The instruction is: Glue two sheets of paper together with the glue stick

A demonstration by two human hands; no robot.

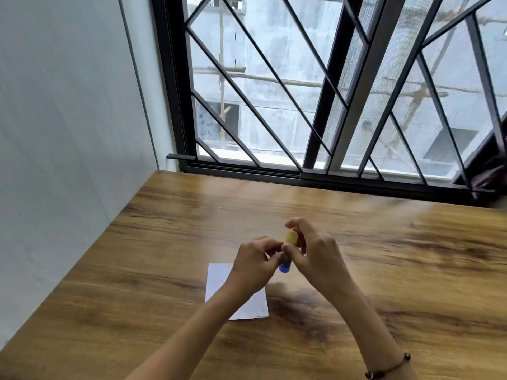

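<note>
Both hands hold a glue stick above the wooden table (384, 270). The stick has a yellow upper part (290, 238) and a blue lower end (285, 267). My left hand (255, 266) pinches the stick near its middle. My right hand (315, 253) wraps its fingers around the yellow part. White paper (219, 278) lies flat on the table below my left hand, which covers part of it. Whether it is one sheet or two stacked, I cannot tell.
A white wall (68, 133) borders the table on the left. At the table's far edge stands a window (315, 91) with a black metal grille. A dark bracelet (389, 368) circles my right wrist.
</note>
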